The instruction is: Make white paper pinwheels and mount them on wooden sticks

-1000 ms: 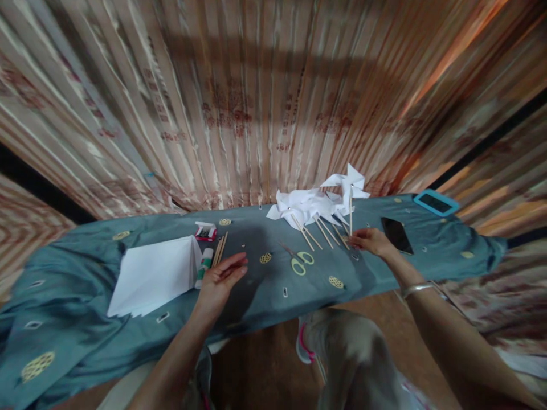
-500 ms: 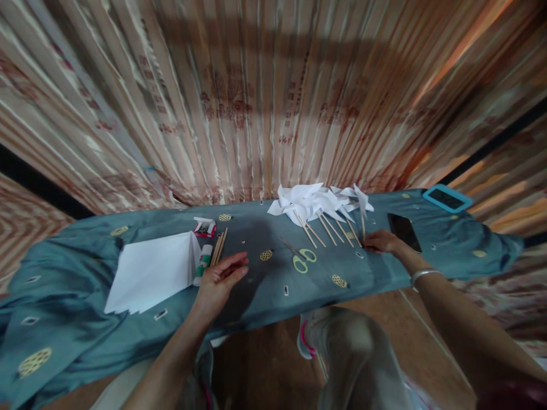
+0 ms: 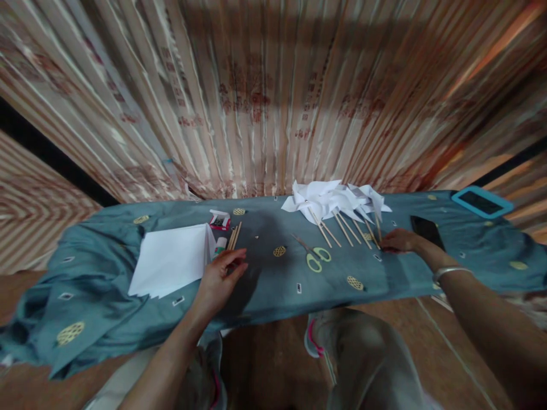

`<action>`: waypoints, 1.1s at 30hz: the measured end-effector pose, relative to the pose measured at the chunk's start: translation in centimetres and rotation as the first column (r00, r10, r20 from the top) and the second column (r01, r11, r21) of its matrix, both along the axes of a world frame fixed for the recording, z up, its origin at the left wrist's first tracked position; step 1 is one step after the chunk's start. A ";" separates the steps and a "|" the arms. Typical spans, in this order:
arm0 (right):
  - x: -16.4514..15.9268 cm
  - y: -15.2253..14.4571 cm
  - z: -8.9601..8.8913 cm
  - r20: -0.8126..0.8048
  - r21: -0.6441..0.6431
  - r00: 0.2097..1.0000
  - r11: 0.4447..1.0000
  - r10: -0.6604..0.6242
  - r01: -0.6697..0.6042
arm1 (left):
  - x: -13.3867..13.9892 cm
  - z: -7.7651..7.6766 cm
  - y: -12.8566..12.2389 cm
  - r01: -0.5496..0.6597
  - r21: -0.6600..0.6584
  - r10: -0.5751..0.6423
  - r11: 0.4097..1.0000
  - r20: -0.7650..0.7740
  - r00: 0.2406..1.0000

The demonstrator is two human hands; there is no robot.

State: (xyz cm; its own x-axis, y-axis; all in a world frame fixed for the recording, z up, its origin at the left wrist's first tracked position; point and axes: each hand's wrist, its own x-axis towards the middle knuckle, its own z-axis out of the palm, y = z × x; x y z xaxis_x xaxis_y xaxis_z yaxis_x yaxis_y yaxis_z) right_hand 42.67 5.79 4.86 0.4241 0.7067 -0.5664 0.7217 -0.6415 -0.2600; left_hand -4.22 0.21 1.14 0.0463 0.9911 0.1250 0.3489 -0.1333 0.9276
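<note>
On the teal cloth (image 3: 265, 285), I see my right hand (image 3: 397, 241), fingers loosely curled and flat, touching the stick end of the rightmost white paper pinwheel (image 3: 372, 200). Its wooden stick runs lengthwise from my hand up to the folded paper head by the curtain. My left hand (image 3: 220, 279) rests open and holding nothing beside the loose sticks (image 3: 234, 236) and white paper stack (image 3: 173, 259).

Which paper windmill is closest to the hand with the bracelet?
The rightmost white paper pinwheel in the row. Its wooden stick ends right by the right hand; the other pinwheels lie farther left.
</note>
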 end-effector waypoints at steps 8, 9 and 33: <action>0.0 -0.3 0.9 0.220 0.028 0.967 0.990 0.128 -0.138 | -3.7 0.7 -0.3 -0.061 0.040 0.067 0.997 -0.157 0.985; -0.3 -0.3 1.2 0.280 0.047 0.949 0.985 0.147 -0.166 | -4.1 0.7 -0.4 -0.073 0.045 0.079 0.996 -0.164 0.983; -35.4 -1.2 -4.2 0.163 0.389 0.760 0.667 0.629 -0.636 | -5.5 -1.0 -0.7 0.004 0.074 0.017 0.997 -0.277 0.961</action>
